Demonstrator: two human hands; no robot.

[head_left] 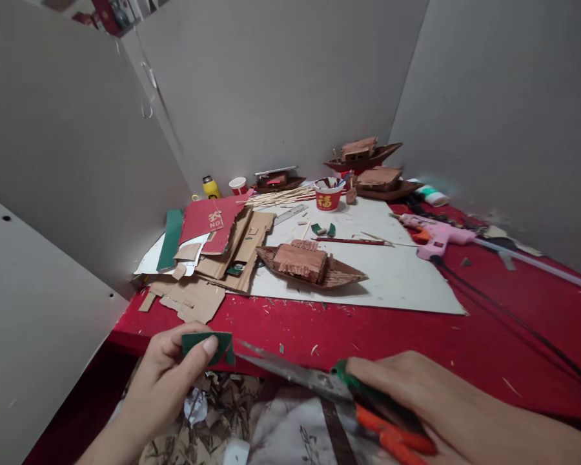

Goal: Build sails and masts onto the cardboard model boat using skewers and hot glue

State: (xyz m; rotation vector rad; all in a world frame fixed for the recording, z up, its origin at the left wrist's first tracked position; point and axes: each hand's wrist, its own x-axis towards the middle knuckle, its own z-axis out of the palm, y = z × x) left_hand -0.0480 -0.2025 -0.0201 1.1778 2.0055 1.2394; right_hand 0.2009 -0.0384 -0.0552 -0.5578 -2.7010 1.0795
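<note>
Lower right: right hand [416, 391], fingers wrapped round handles of scissors [336, 385]. Lower left: left hand [167, 371] pinches green card piece [221, 346] between fingers and thumb, just beside scissors' tips. Centre: brown model boat [303, 261] sits on white board [397, 278].

The person's left hand [172, 368] pinches between thumb [197, 357] and curled fingers [167, 341]; the right hand [411, 387] is closed in a grip, its forearm [527, 429] slanting in from the lower right.

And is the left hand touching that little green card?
Touching: the head view shows the left hand pinching the green card, covering part of it.
</note>
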